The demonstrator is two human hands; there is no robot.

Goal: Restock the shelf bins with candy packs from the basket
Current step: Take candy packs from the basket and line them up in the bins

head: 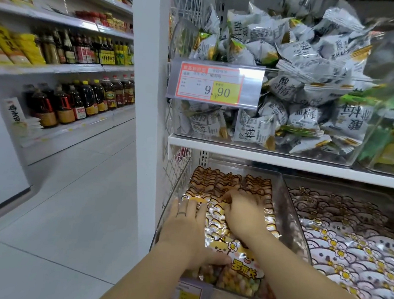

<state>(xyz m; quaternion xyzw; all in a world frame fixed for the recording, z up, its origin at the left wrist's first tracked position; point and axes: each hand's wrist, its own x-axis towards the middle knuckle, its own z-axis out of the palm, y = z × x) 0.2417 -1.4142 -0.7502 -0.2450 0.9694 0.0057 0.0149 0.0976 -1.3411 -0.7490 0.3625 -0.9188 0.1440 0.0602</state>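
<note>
Both my hands are inside the lower left clear shelf bin point(287, 217), which is filled with rows of orange candy packs point(226, 182) printed with cartoon animals and flowers. My left hand point(185, 228) lies flat with straight fingers on the packs at the bin's left side, thumb near the front pack point(243, 266). My right hand point(242, 214) rests on the packs in the middle of the bin, its fingers bent down among them; I cannot tell if it grips one. The basket is out of view.
A second clear bin point(349, 234) of pink cartoon packs sits to the right. Above, a bin of grey plum snack packs point(290, 90) carries a 9.90 price tag point(213, 84). A white pillar point(145, 98) and an aisle with oil bottles point(81, 102) lie to the left.
</note>
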